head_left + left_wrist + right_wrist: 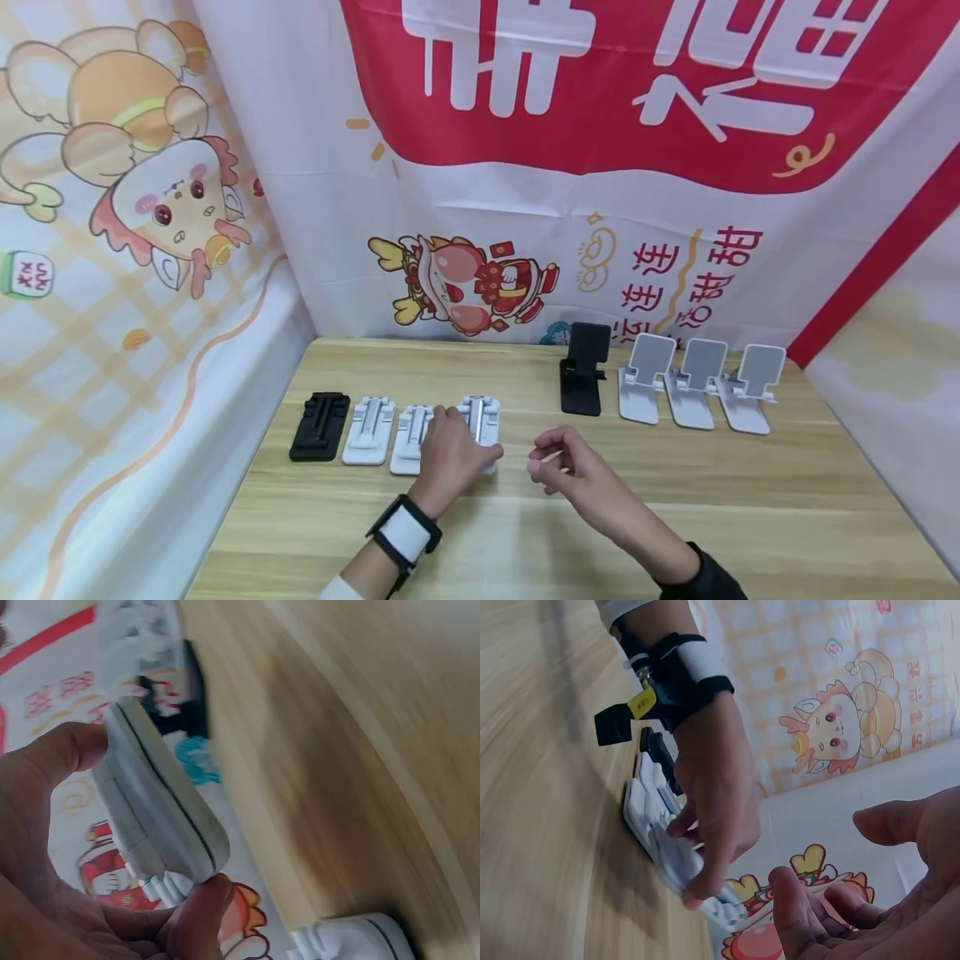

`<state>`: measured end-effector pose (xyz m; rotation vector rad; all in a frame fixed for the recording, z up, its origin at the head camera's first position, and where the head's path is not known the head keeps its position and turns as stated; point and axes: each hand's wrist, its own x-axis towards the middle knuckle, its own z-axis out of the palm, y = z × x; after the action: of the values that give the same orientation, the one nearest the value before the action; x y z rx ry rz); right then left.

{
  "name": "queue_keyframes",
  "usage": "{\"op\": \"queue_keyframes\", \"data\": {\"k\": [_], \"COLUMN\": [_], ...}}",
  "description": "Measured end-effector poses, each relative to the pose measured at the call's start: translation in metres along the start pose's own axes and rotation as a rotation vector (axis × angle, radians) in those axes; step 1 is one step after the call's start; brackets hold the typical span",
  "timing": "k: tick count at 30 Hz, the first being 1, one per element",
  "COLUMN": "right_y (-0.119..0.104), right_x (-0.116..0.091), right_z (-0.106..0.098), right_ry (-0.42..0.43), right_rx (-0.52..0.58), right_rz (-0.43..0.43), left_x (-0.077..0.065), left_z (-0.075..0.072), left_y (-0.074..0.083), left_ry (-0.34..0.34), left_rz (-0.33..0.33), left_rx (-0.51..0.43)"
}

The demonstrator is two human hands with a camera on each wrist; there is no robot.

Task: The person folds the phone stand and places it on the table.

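Observation:
My left hand [453, 454] pinches a folded white phone stand [486, 417] by its edges, thumb on one side and fingers on the other. In the left wrist view this stand [161, 795] is held edge-on, and its hinge end shows near the fingertips. Partly behind that hand is another folded white phone stand [406, 454] on the table. To the right, my right hand [573, 467] hovers over the wood with fingers loosely bent and nothing in it. The right wrist view shows its thumb and fingers [795, 907] apart.
Further left on the wooden table [315, 525] lie a folded white stand [368, 433] and a folded black stand [320, 427]. At the back right an unfolded black stand [581, 387] stands beside three unfolded white stands [692, 400]. Printed cloth [315, 208] hangs behind.

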<state>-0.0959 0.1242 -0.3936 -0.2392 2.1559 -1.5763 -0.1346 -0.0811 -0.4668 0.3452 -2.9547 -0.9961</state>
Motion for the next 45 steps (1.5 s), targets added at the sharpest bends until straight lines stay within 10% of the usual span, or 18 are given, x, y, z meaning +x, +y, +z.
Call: {"op": "queue_keyframes", "data": {"k": [7, 17, 31, 45], "right_y": [0.002, 0.000, 0.014, 0.026], "right_x": [0.004, 0.033, 0.115, 0.157], "right_z": [-0.012, -0.049, -0.120, -0.140], "right_ry": [0.037, 0.339, 0.483, 0.434], "right_rx": [-0.050, -0.489, -1.034, -0.965], "right_rz": [0.008, -0.126, -0.413, -0.347], "left_x": [0.020, 0.019, -0.021, -0.040], "left_z": [0.022, 0.037, -0.002, -0.031], "left_y": [-0.009, -0.017, 0.001, -0.001], "left_ry": [0.026, 0.081, -0.070, -0.012], "left_rz": [0.036, 0.105, 0.110, 0.120], "left_rx": [0.071, 0.166, 0.137, -0.100]}}
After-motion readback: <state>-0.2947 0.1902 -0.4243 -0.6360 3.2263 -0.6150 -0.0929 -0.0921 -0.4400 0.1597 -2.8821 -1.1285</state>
